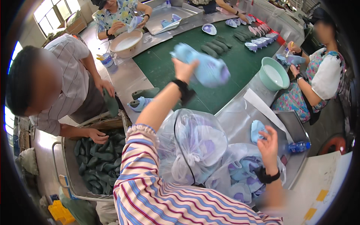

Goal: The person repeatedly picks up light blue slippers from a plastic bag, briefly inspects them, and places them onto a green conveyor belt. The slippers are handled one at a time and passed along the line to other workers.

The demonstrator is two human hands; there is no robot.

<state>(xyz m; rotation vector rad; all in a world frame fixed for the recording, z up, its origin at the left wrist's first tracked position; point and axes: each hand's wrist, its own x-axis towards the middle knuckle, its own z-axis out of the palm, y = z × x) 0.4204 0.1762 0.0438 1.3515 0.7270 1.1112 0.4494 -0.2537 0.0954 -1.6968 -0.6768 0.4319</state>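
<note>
A: What do our hands carry?

B: Left hand (183,70): fingers closed on one blue-and-purple shoe upper (208,69), motion-blurred, held out above the green work surface (161,69). Right hand (269,148): fingers half curled at a pale-blue upper (257,130); whether it grips, we cannot tell.

A: Stock nearby?

B: Between the hands, one filled clear plastic bag (204,131). Just below the right hand, loose uppers (245,168), bagged.

A: Handling notes?

B: In our judgement, we should grip lightly, avoid creasing, lift pieces singly, and keep the bag plastic off our wrists.
</note>
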